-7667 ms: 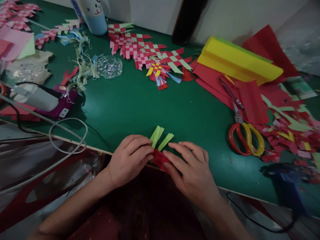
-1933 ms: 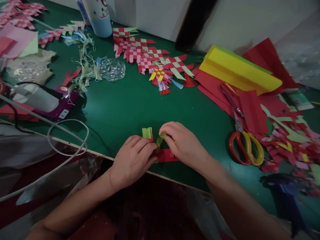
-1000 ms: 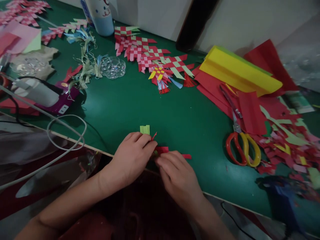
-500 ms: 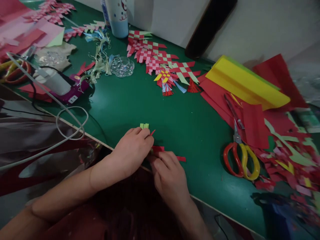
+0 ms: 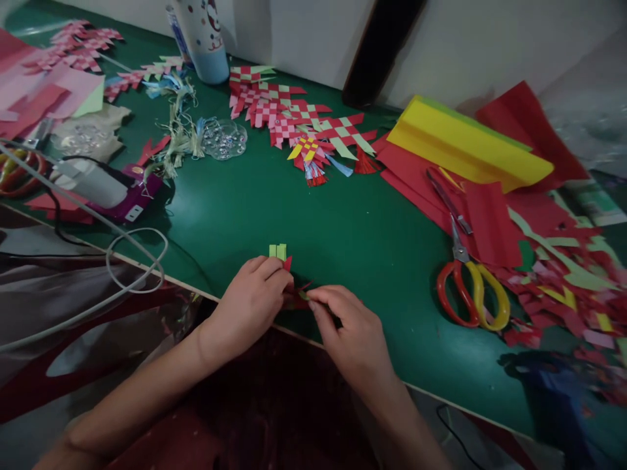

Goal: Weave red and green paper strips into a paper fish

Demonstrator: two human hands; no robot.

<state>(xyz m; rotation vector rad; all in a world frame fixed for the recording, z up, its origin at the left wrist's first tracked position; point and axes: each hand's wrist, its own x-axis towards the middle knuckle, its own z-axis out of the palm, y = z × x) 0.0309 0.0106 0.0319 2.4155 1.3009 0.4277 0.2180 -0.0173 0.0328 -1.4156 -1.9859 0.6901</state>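
Near the table's front edge my left hand (image 5: 257,290) is closed on a small piece of red and light-green paper strips. Two green strip ends (image 5: 277,251) stick out past its fingers, with a red tip beside them. Thumb and forefinger of my right hand (image 5: 350,320) pinch a thin green strip end (image 5: 304,296) at the right side of the same piece. Most of the paper piece is hidden under my left fingers, so I cannot tell how the strips cross.
Red-and-yellow-handled scissors (image 5: 465,281) lie at right, beside red paper sheets (image 5: 416,179), folded yellow paper (image 5: 465,147) and scraps. Woven paper fish (image 5: 281,117) lie at the back near a bottle (image 5: 208,46). At left are a purple power strip (image 5: 140,196) and a looped white cable (image 5: 159,261).
My right hand has moved right and slightly away from my left, and now pinches the green strip end. My left hand stays on the paper piece. The whole view has shifted a little.
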